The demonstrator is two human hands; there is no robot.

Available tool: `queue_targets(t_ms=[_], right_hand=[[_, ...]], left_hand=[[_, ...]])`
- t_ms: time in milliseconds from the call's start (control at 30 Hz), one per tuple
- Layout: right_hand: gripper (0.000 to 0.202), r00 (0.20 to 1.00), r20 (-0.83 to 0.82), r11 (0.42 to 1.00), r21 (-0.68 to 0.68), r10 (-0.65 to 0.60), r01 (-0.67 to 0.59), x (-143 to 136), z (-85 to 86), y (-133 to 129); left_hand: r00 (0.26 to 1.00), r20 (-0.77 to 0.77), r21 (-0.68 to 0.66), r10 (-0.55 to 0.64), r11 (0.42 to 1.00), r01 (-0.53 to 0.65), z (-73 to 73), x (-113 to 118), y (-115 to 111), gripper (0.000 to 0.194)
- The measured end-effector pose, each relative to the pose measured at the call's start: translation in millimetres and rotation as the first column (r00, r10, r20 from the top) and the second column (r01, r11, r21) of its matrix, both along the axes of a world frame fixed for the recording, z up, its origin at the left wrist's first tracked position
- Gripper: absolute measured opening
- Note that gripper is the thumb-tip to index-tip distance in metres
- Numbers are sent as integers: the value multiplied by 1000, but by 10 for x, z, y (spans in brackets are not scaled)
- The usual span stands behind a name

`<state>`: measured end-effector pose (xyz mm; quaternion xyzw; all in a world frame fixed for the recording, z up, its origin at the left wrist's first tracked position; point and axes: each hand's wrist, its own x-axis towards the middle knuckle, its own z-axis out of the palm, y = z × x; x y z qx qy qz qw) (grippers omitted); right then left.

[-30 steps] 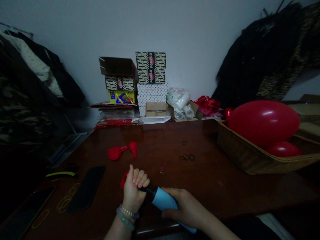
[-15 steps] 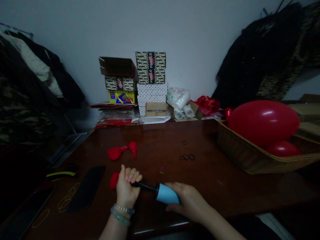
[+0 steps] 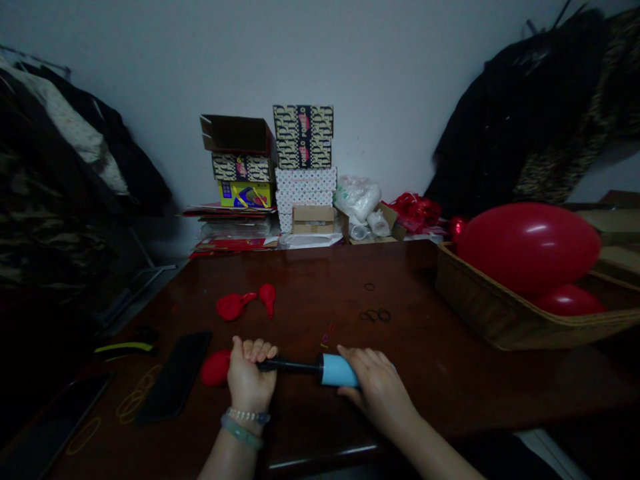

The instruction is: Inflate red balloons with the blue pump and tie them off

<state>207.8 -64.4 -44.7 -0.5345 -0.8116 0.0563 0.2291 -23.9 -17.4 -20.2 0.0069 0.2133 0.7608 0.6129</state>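
My right hand (image 3: 377, 387) is wrapped round the light-blue barrel of a balloon pump (image 3: 336, 371). At the pump's black left end, my left hand (image 3: 253, 373) is closed, and a partly filled red balloon (image 3: 215, 368) sticks out on its far side. The balloon's neck is hidden inside my left fist. A length of black shaft shows between the hands, and the pump lies nearly level above the table's near edge. Just beyond my left hand, two limp red balloons (image 3: 234, 307) lie on the table.
On the right stands a wicker basket (image 3: 480, 313) with large inflated red balloons (image 3: 530, 247). Black rubber bands (image 3: 375, 315) lie mid-table. To the left are a dark flat phone-like slab (image 3: 175, 377), yellow bands (image 3: 133, 403) and a yellow-black tool (image 3: 125, 348). Boxes (image 3: 305, 190) are stacked behind.
The red balloon by my left hand has grown and extends further left. The hands are slightly further apart, with more black shaft showing, and the pump has turned from slanted to nearly level.
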Motion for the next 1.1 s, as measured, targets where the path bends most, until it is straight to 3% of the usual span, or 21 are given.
queue_targets(t_ms=[233, 633, 1100], right_hand=[[59, 999, -37, 1000, -6, 26, -26, 9, -37, -16], [62, 999, -43, 1000, 14, 7, -6, -23, -44, -78], [63, 1000, -28, 1000, -13, 7, -7, -69, -55, -115]], left_hand=[[1000, 4, -15, 3, 1000, -3, 17, -36, -13, 44], [1000, -5, 21, -27, 999, 27, -47, -66, 6, 42], [998, -48, 35, -44, 998, 46, 23, 26, -43, 45]])
